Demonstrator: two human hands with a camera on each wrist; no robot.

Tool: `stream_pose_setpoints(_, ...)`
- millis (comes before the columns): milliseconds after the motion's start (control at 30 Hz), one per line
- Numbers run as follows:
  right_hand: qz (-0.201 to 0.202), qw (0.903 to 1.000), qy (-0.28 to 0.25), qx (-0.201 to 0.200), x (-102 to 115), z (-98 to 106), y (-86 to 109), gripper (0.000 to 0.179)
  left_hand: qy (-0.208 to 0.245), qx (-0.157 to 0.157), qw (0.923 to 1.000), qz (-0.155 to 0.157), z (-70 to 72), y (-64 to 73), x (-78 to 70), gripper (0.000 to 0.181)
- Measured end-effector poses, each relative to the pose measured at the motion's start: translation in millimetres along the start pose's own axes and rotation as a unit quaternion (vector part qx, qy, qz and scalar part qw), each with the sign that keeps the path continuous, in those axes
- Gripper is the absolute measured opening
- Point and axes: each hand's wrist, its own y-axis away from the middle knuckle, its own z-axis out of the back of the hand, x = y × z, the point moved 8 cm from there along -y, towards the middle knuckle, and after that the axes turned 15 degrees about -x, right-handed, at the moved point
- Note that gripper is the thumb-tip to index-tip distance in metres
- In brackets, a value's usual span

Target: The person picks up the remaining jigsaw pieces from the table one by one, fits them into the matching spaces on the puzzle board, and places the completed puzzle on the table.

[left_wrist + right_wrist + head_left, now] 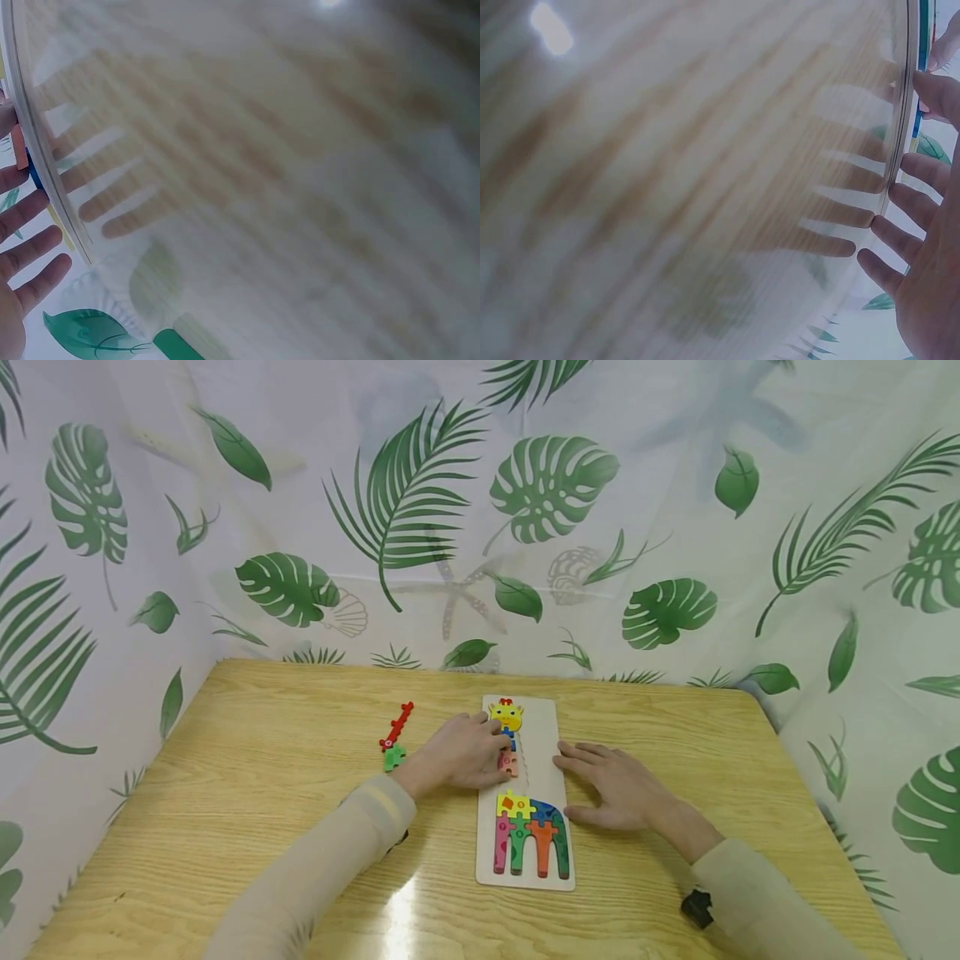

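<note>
A pale board (538, 743) lies on the table with a giraffe jigsaw partly assembled on it. At its far end sits the yellow giraffe head piece (506, 717), with a blue piece (512, 742) just below it. My left hand (467, 752) reaches over the board's left edge and pinches a pink puzzle piece (510, 763) between thumb and index finger, below the blue one. Beside the board's right edge rests my right hand (611, 785), its fingers spread and fingertips at that edge. Both wrist views mostly show glossy tabletop, with the hands at the sides.
On the near half of the board, joined pieces form the body and legs (528, 832). Left of the board lie a red strip-shaped piece (398, 724) and a green piece (393, 757) on the wooden table (262, 777). A leaf-patterned cloth (435, 627) stands behind the table.
</note>
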Motion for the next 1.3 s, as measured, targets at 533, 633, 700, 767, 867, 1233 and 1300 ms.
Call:
stream_pose_setpoints(533,0.000,0.9999,-0.005,-0.010,0.4,-1.1,1.3,0.077,0.002,-0.001,1.0000,0.006,-4.1,-0.3,2.4,0.059)
stream_pose_setpoints(633,0.000,0.9999,-0.007,-0.011,0.6,-0.5,1.5,0.076,0.004,0.002,1.0000,0.007,-4.7,-0.1,2.6,0.059)
stream_pose_setpoints(700,0.000,0.9999,-0.007,-0.011,0.8,-0.2,1.5,0.076,0.003,0.003,1.0000,0.007,-4.9,0.0,2.7,0.060)
stream_pose_setpoints(767,-0.002,0.9999,-0.007,-0.009,0.8,0.2,1.4,0.077,0.004,0.003,1.0000,0.006,-4.6,0.1,2.6,0.059)
stream_pose_setpoints(867,-0.003,1.0000,-0.004,-0.006,0.2,0.0,1.6,0.078,0.005,0.003,1.0000,0.007,-4.4,0.0,2.8,0.059)
stream_pose_setpoints(1233,0.004,0.9999,-0.004,-0.012,0.6,-1.0,1.7,0.077,0.000,-0.003,1.0000,0.007,-5.2,-0.9,2.9,0.059)
stream_pose_setpoints(1300,0.005,0.9999,-0.003,-0.014,0.9,-0.4,1.7,0.077,-0.002,-0.004,1.0000,0.008,-5.8,-1.3,3.3,0.059)
